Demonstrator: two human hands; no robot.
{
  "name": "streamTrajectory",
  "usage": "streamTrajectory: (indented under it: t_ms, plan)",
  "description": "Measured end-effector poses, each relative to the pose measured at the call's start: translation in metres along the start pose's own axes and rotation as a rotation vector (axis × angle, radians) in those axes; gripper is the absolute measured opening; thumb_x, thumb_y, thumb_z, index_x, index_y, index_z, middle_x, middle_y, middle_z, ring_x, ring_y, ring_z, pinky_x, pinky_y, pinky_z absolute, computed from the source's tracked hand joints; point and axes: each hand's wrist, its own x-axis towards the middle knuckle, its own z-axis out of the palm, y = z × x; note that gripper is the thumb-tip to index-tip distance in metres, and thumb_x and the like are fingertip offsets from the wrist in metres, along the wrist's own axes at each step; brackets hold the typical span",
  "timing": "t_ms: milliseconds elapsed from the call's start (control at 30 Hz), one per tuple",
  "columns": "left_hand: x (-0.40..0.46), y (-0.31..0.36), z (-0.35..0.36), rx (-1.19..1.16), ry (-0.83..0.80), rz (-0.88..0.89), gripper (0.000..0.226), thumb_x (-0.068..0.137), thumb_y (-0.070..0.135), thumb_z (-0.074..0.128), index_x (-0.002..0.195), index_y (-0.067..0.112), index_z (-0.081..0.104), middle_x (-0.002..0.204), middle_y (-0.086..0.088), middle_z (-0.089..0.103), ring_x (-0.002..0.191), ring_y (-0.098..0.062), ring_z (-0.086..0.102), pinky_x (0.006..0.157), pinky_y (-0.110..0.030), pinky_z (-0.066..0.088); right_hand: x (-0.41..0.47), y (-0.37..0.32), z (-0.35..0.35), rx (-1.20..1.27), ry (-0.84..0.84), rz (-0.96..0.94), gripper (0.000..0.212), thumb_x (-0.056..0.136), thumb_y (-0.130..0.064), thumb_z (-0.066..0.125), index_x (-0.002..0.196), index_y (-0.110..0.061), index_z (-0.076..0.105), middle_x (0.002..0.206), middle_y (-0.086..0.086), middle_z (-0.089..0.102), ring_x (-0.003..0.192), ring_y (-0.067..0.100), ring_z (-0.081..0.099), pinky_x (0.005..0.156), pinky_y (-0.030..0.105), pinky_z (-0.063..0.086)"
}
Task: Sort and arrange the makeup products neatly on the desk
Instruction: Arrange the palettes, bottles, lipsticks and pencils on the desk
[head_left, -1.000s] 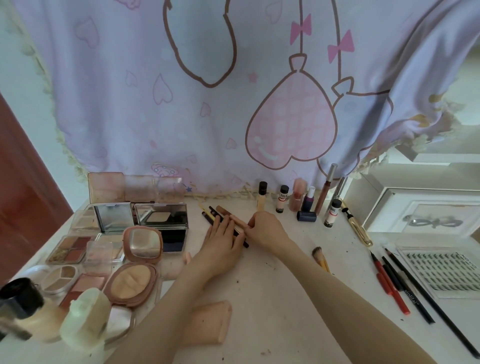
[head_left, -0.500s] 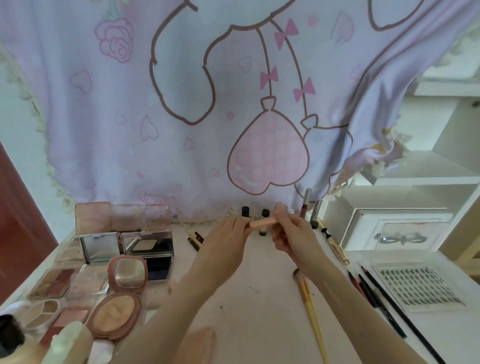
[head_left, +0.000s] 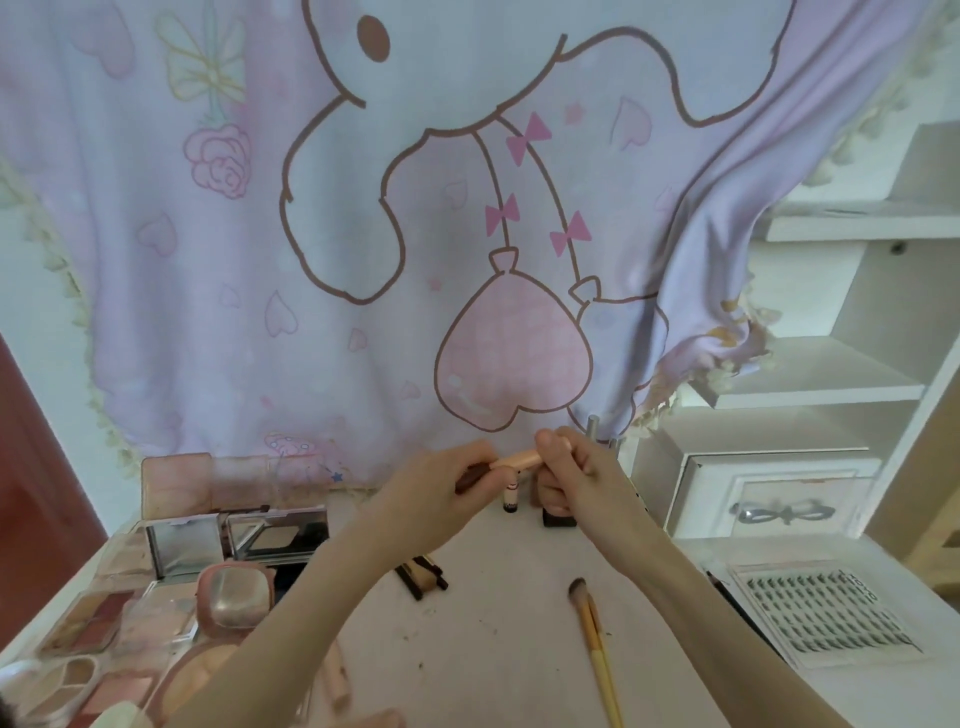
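**Both hands hold a peach stick above the table**

The left hand (head_left: 439, 491) and right hand (head_left: 582, 478) are raised over the far middle of the table (head_left: 498, 649), each gripping one end of a slim peach-coloured makeup stick (head_left: 517, 460) that lies roughly level between them. The left fingers curl round its darker end; the right thumb and fingers pinch the peach end.

Just below the stick, a small upright tube (head_left: 510, 496) with a dark base stands on the table, and a dark cap-like piece (head_left: 560, 518) sits beside it under the right hand. Nearer, a few dark and tan pencils (head_left: 422, 571) lie bunched together, and a makeup brush (head_left: 592, 634) with a yellow handle lies to their right.

Open palettes and mirrored compacts (head_left: 182, 540) crowd the left side, with a round pink compact (head_left: 236, 597) among them. A tray of false lashes (head_left: 826, 613) lies at the right edge. A cartoon-print cloth (head_left: 415, 234) hangs behind.
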Motion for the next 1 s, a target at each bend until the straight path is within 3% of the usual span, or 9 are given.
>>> streamTrajectory:
  t_ms: [200,300,400,467,567,733,800,900,1000]
  plan:
    - [0.006,0.015,-0.006,-0.158,-0.089,-0.03,0.034,0.088,0.044,0.045,0.079,0.012,0.054,0.053,0.009,0.037,0.046,-0.004,0.034,0.049,-0.017,0.029,-0.007,-0.016,-0.016,-0.167,-0.006,-0.176,0.017,0.09,-0.033,0.049,0.077,-0.026,0.058,0.057,0.003,0.047,0.049,0.014,0.039,0.047,0.024,0.031]
    - [0.011,0.02,-0.016,-0.223,-0.042,-0.002,0.009,0.089,0.028,0.055,0.093,0.026,0.047,0.07,-0.002,0.057,0.053,-0.007,0.044,0.055,-0.018,0.039,-0.006,-0.027,-0.024,-0.088,0.057,-0.166,0.018,0.097,-0.013,0.048,0.083,-0.012,0.059,0.052,-0.005,0.044,0.045,0.007,0.038,0.045,0.015,0.032]
    - [0.016,0.026,-0.026,-0.164,0.063,0.041,0.018,0.091,0.018,0.054,0.086,0.03,0.041,0.066,0.001,0.055,0.05,-0.003,0.046,0.052,-0.014,0.039,-0.004,-0.03,-0.032,0.036,0.03,-0.066,0.017,0.095,-0.008,0.047,0.084,-0.002,0.059,0.054,-0.002,0.045,0.044,0.008,0.036,0.044,0.014,0.031]
    - [0.019,0.03,-0.031,-0.132,0.092,0.022,0.013,0.093,0.024,0.047,0.081,0.027,0.05,0.053,0.008,0.048,0.045,-0.003,0.041,0.048,-0.014,0.034,-0.005,-0.029,-0.034,0.044,-0.009,-0.06,0.014,0.094,-0.007,0.049,0.087,-0.001,0.06,0.056,-0.002,0.051,0.045,0.009,0.037,0.045,0.015,0.031]
    - [0.022,0.025,-0.036,-0.076,0.059,-0.053,0.044,0.087,0.05,0.034,0.074,0.019,0.062,0.053,0.009,0.048,0.046,-0.004,0.04,0.049,-0.014,0.034,-0.007,-0.03,-0.031,0.02,0.001,-0.075,0.012,0.093,-0.003,0.05,0.089,-0.006,0.061,0.058,-0.003,0.06,0.048,0.011,0.043,0.047,0.014,0.036]
    - [0.019,0.022,-0.041,-0.13,-0.011,-0.003,0.012,0.088,0.027,0.057,0.089,0.028,0.046,0.08,0.004,0.068,0.064,-0.01,0.056,0.058,-0.013,0.042,-0.007,-0.029,-0.03,0.139,0.014,0.017,0.019,0.095,-0.01,0.049,0.08,-0.005,0.059,0.053,0.0,0.053,0.045,0.014,0.036,0.044,0.017,0.032]
    - [0.019,0.02,-0.041,-0.08,0.004,-0.008,0.01,0.091,0.034,0.05,0.086,0.025,0.049,0.073,-0.002,0.063,0.057,-0.013,0.051,0.053,-0.017,0.039,-0.007,-0.027,-0.03,0.167,-0.006,0.034,0.019,0.095,-0.01,0.048,0.08,-0.005,0.058,0.054,0.001,0.049,0.044,0.012,0.034,0.043,0.016,0.031]
    - [0.019,0.017,-0.042,0.003,0.051,-0.081,0.049,0.08,0.059,0.026,0.065,0.023,0.055,0.054,0.002,0.047,0.043,-0.006,0.039,0.048,-0.016,0.033,-0.008,-0.022,-0.028,0.149,-0.031,-0.008,0.009,0.092,-0.004,0.05,0.089,-0.003,0.058,0.059,0.001,0.056,0.05,0.015,0.04,0.049,0.02,0.036]
    - [0.02,0.017,-0.044,0.012,0.051,-0.122,0.042,0.081,0.06,0.033,0.073,0.026,0.057,0.053,0.007,0.043,0.043,-0.005,0.038,0.047,-0.014,0.031,-0.007,-0.017,-0.029,0.151,-0.023,-0.006,0.007,0.091,-0.001,0.052,0.091,-0.003,0.059,0.063,0.002,0.061,0.056,0.019,0.044,0.055,0.028,0.038]
